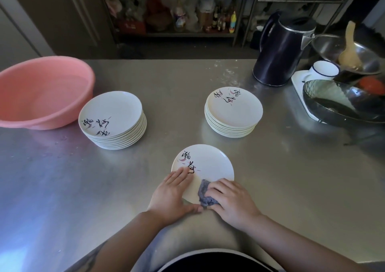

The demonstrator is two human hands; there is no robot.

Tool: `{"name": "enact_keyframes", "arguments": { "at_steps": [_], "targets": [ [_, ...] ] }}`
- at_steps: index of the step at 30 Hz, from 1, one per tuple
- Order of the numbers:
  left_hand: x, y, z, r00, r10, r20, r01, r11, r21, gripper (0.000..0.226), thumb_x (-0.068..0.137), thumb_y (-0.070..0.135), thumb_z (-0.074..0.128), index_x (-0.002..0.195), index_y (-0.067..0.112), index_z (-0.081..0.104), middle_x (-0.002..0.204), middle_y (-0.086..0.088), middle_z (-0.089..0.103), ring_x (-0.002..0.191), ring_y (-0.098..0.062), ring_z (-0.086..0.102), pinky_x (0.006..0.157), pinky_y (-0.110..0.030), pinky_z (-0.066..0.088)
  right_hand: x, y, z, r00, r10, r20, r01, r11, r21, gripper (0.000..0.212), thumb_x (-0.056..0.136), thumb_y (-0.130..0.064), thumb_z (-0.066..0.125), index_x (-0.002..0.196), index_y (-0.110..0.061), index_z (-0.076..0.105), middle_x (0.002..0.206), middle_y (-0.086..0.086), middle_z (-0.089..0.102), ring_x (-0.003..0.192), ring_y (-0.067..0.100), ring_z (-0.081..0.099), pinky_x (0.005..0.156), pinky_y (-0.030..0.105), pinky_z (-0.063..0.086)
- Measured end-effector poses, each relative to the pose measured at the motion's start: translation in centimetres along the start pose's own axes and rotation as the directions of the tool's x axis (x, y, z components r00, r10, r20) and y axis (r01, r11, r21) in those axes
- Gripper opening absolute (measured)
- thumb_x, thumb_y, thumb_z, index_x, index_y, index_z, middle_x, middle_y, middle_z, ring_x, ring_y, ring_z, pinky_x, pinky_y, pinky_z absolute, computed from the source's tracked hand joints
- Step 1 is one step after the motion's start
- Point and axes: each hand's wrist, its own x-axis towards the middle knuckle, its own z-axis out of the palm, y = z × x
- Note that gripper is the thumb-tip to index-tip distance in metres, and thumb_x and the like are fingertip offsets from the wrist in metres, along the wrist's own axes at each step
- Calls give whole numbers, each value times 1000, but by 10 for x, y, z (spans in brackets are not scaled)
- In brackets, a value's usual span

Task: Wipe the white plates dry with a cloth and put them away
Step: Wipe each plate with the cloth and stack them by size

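A single white plate with black brush lettering is lying flat on the steel counter near the person's body, its near edge sitting under both hands. The left hand is resting on the plate's left rim with fingers nearly straight and close together, pressing down flat, the thumb stretching along the near edge; it is grasping nothing. The right hand is curling its fingers around a small grey-blue cloth, bunched and nubbly, and pressing it against the plate's near right portion. Two stacks of matching round, glossy, shallow plates are standing farther back: the left stack just beside a smooth pink plastic basin, and the right stack well apart from it, nearer a dark electric kettle. The counter is showing a brushed, dully reflective metal surface. At the far right, a dark wok and a white enamel mug are sitting crowded together.
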Motion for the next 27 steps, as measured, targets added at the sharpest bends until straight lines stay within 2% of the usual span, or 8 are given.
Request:
{"name": "enact_keyframes", "arguments": {
  "at_steps": [6, 9, 14, 17, 20, 23, 25, 27],
  "targets": [
    [-4, -10, -8, 995, 84, -52, -88, 992, -89, 77, 69, 67, 61, 128, 17, 65, 137, -1, 60, 127, -20, 56, 115, -22, 18, 4, 6, -15, 993, -68, -94, 65, 997, -30, 10, 78, -16, 64, 87, -20, 63, 94, -9, 62, 86, 17, 57, 66, 28, 50],
    [-1, -9, -21, 975, 82, -204, -120, 976, -181, 55, 74, 46, 64, 125, 25, 63, 129, 5, 65, 124, -16, 56, 110, -24, 32, 21, 3, -39, 992, -63, -111, 62, 998, -10, 10, 86, -30, 60, 91, -21, 62, 96, -11, 61, 90, 15, 56, 64, 24, 49],
    [10, 2, -52, 892, -192, -409, -18, 890, -456, 47, 75, 26, 76, 119, 34, 62, 119, 25, 62, 113, 6, 55, 98, -3, 33, 56, 2, -74, 994, 42, -97, -22, 981, 194, 14, 91, -36, 51, 99, -26, 55, 103, -18, 51, 94, 8, 53, 72, 24, 46],
    [18, -2, -66, 864, -340, -371, 44, 785, -617, 61, 70, 34, 85, 125, 33, 59, 123, 24, 63, 118, 8, 54, 101, -9, 36, 71, 3, -95, 990, 132, -46, -104, 918, 383, 9, 90, -37, 50, 99, -37, 51, 102, -27, 48, 95, 1, 51, 82, 28, 46],
    [21, -4, -75, 887, -372, -272, 51, 666, -745, 75, 66, 49, 83, 132, 34, 53, 124, 26, 62, 120, 3, 56, 103, -17, 42, 81, -1, -117, 983, 179, -28, -140, 849, 509, 8, 86, -37, 53, 92, -42, 52, 100, -23, 54, 96, 7, 54, 85, 23, 43],
    [22, 1, -77, 902, -358, -243, 3, 567, -824, 75, 74, 33, 86, 138, 28, 48, 129, 16, 62, 123, -8, 58, 110, -32, 43, 89, -9, -136, 970, 240, -31, -161, 738, 655, 8, 84, -32, 59, 91, -36, 59, 97, -13, 59, 94, 10, 56, 84, 16, 41],
    [22, 6, -79, 890, -375, -259, -44, 495, -868, 79, 72, 32, 83, 141, 22, 45, 129, 5, 64, 123, -17, 59, 107, -42, 46, 92, -11, -143, 957, 287, -29, -178, 666, 724, 11, 83, -22, 60, 94, -25, 63, 94, -11, 62, 91, 6, 57, 82, 13, 42],
    [22, 12, -86, 880, -395, -262, -75, 430, -900, 84, 67, 33, 81, 141, 25, 45, 123, 1, 65, 118, -20, 62, 99, -36, 52, 95, -12, -150, 944, 330, -19, -193, 597, 779, 15, 82, -21, 60, 96, -19, 64, 88, -13, 64, 82, 1, 57, 76, 11, 42]
  ]
}}
